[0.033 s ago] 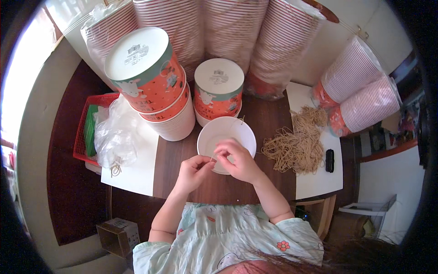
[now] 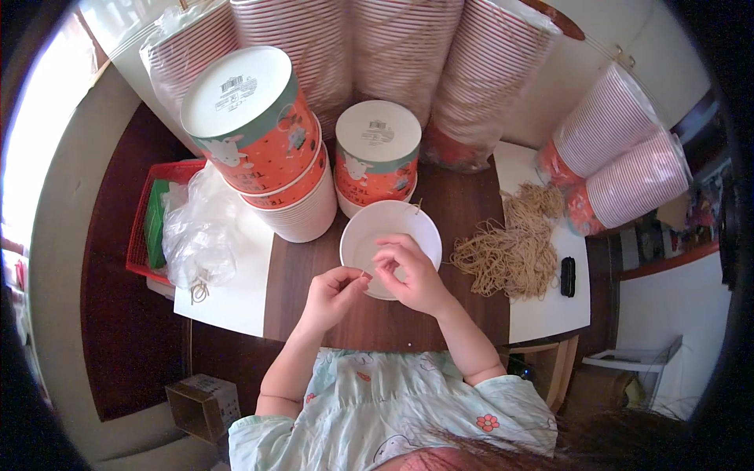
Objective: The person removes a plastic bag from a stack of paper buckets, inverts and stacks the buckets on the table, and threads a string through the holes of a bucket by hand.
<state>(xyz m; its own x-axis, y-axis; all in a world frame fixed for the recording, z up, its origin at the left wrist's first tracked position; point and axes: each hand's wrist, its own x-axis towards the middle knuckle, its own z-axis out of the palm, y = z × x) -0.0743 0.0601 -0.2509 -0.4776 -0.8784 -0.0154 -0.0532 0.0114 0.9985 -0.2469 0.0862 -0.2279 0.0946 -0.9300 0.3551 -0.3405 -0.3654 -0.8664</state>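
A white paper bucket [image 2: 357, 235] stands mouth up on the dark wood table in front of me. Over its near rim, my left hand [image 2: 334, 297] pinches thumb and forefinger together; whatever lies between the fingertips is too small to make out. Close beside it, my right hand [image 2: 412, 279] is held over the bucket's opening, its fingers curved and apart, with nothing visible in them. A short bit of cord [image 2: 417, 206] shows at the bucket's far rim. To the right lies a loose heap of tan cord [image 2: 510, 251].
Upturned orange buckets [image 2: 377, 169] and a taller stack [image 2: 267, 157] stand behind. Wrapped bucket stacks [image 2: 400, 47] line the back, with more [image 2: 640, 177] at the right. A clear plastic bag [image 2: 200, 228] lies by a red basket [image 2: 141, 228]. A black object [image 2: 567, 276] sits near the right edge.
The fingers of my right hand have lifted and spread slightly away from my left fingertips. My left hand keeps its pinch in nearly the same place.
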